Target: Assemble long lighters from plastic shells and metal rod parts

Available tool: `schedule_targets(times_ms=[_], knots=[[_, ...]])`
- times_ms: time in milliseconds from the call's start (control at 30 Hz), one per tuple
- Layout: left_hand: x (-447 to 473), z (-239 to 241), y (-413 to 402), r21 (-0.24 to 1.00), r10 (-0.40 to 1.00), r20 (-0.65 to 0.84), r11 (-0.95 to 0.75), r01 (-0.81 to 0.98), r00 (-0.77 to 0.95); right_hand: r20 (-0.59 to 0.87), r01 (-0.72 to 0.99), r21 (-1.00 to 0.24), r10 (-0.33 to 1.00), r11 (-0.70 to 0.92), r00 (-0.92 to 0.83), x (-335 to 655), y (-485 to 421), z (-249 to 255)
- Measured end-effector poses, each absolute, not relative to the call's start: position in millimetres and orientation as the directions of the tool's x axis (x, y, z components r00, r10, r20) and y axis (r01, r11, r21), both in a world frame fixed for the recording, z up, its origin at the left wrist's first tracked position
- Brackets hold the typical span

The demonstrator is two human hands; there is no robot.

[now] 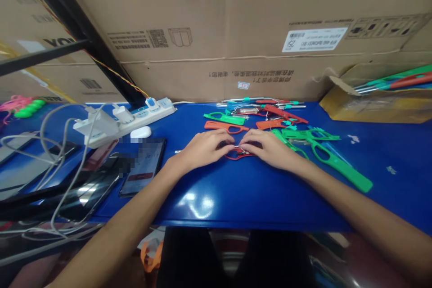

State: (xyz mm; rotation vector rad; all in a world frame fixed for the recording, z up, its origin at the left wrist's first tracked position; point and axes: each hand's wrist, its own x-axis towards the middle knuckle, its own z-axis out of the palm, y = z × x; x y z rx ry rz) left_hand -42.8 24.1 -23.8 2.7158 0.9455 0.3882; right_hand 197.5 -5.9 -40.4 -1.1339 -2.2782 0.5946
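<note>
Both my hands meet over a red long-nosed lighter casing (238, 155) near the middle of the blue table. My left hand (206, 147) has its thumb and fingers pinched at the casing's left part. From the other side, my right hand (268, 147) pinches around its right part. A thin white wire and small metal parts show between the fingertips. A metal tube end sticks out left of my left hand. Much of the casing is hidden by the fingers. Just beyond lie an orange-red casing half (219, 126) and a green one (224, 118).
More red casings (285, 113) and green casings (340, 166) lie behind and to the right. A cardboard box (374, 110) of lighter parts stands back right. To the left are a phone (143, 168), a power strip (165, 107) and white cables. A large carton (209, 45) walls the back.
</note>
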Motion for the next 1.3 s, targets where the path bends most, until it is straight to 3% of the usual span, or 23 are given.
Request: schedule_targets(times_ms=[400,633,933,1300], knots=[[-35,-31,19,0.064,0.542,0.261,-0.835,0.546,0.799,0.251,0.57,-0.601,0.809,0.561,-0.531,197,-6,-39],[-29,-25,12,-0.104,0.525,0.17,-0.832,0.545,0.834,0.217,0.577,-0.616,0.82,0.536,-0.529,197,-6,-34],[-20,-15,4,-0.141,0.554,0.047,-0.82,0.555,0.831,0.191,0.569,-0.633,0.819,0.524,-0.542,200,-3,-32],[-15,-16,-1,-0.139,0.624,0.074,-0.766,0.627,0.778,0.2,0.573,-0.592,0.791,0.568,-0.578,203,-4,-30]])
